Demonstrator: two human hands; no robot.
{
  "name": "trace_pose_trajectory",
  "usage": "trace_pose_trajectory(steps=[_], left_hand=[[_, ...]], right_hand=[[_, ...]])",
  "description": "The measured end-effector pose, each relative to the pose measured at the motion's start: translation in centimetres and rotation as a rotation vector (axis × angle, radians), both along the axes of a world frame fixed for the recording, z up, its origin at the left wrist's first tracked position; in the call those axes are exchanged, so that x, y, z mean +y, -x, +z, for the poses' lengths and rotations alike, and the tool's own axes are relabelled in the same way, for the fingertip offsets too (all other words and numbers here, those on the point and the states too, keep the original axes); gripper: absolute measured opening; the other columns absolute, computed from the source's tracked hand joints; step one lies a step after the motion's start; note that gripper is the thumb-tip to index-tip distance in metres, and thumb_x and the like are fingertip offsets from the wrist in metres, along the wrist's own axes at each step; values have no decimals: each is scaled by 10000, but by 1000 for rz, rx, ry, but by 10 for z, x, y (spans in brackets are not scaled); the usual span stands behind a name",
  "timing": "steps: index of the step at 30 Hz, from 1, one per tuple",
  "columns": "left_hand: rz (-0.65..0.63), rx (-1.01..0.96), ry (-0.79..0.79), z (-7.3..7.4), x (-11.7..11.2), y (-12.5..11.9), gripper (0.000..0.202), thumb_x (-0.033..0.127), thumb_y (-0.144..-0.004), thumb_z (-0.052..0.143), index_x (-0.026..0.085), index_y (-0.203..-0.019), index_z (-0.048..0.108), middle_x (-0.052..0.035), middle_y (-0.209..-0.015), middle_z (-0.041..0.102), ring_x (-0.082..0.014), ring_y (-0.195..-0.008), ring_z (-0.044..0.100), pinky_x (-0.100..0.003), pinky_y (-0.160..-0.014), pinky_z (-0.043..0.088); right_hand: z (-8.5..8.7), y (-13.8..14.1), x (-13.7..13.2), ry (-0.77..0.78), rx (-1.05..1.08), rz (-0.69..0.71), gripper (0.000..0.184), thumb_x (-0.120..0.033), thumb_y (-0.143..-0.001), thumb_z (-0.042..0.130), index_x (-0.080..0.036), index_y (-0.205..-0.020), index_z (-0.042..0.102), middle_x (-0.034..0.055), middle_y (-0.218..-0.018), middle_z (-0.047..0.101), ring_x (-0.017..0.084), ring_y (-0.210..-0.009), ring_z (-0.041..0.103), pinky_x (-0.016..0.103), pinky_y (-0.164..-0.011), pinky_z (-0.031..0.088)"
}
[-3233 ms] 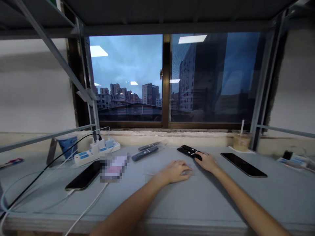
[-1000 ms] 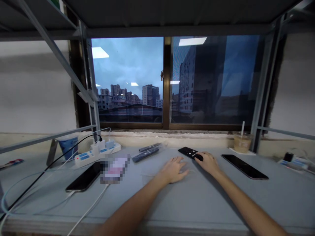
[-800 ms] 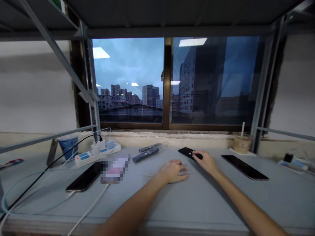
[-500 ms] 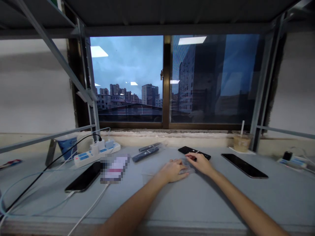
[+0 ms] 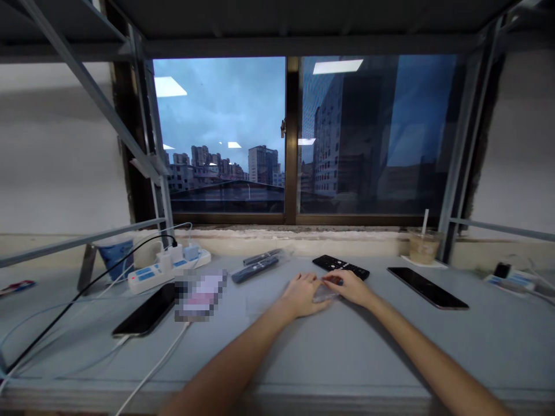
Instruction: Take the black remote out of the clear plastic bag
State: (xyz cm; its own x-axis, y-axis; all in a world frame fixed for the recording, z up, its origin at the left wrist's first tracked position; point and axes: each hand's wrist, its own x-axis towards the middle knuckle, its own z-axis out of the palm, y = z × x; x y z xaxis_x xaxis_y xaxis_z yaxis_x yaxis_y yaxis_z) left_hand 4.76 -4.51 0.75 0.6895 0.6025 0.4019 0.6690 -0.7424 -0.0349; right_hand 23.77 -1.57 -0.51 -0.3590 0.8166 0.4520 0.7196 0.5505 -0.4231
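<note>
While looking forward and down from the head view, logged a grey desk (image 5: 390, 358) stretching left to right across the near part of the scene. Past its far edge, saw a sliding window (image 5: 221, 104) showing buildings under a dusky sky, and a metal rack (image 5: 243, 48) overhead. On the left, noted a white power strip (image 5: 141, 281) loaded with plugs. On the right, found a dark-screened slab device (image 5: 427, 288) lying flat. Nearer on the left, marked a black phone (image 5: 147, 311) just beside a pixelated phone (image 5: 203, 292), screen contents unreadable.

At centre, saw clear plastic film (image 5: 326, 293) lying under and between the hands, extent hard to make out. Tagged the left hand (image 5: 302, 294) as palm down on the film, fingers and thumb loosely apart. Tagged the right hand (image 5: 352, 287) as bent-fingered, fingertips at the film; could not tell whether pinching or just touching.

Placed a drink cup (image 5: 422, 247) with straw far right, a blue cup (image 5: 115, 255) far left. Located the black remote (image 5: 333, 264) just beyond the right hand, partly covered, and two plastic-sleeved remotes (image 5: 255, 270) farther left. Last, caught a thin white cable (image 5: 161, 361) running to the near edge.
</note>
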Motion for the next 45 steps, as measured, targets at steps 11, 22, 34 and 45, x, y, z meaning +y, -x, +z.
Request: trace_pose_trajectory(steps=[11,22,34,45], left_hand=[[228,-5,110,-8,7,0,308,382,-877,343,147,-984,510,-91,-1023,542,-223,-979,497,-371,-869,370],[218,-16,128,-3,3,1,257,357,-829,412,157,-977,478,-81,-1009,561,-221,-948,532,-340,-821,408],[430,-56,156,6,-2,-6,370,395,-900,285,155,-1004,547,-102,-927,647,-235,-869,605,-343,-731,448],[519,-55,166,6,5,-4,478,377,-905,287,104,-865,677,-151,-848,668,-246,-794,622,-334,-692,446]], right_hand=[[-1,1,-2,29,-10,47,312,-372,-729,570,-162,-940,665,76,-848,676,189,-747,604,322,-705,470],[1,4,-3,41,1,98,304,-339,-735,563,-146,-951,656,50,-756,652,160,-663,578,280,-630,453],[3,6,-3,-40,-10,54,220,-303,-794,463,-183,-785,647,47,-772,625,167,-714,567,292,-692,435],[5,7,-5,-73,115,-41,228,-348,-823,404,-191,-770,560,36,-806,613,166,-763,564,286,-724,415]])
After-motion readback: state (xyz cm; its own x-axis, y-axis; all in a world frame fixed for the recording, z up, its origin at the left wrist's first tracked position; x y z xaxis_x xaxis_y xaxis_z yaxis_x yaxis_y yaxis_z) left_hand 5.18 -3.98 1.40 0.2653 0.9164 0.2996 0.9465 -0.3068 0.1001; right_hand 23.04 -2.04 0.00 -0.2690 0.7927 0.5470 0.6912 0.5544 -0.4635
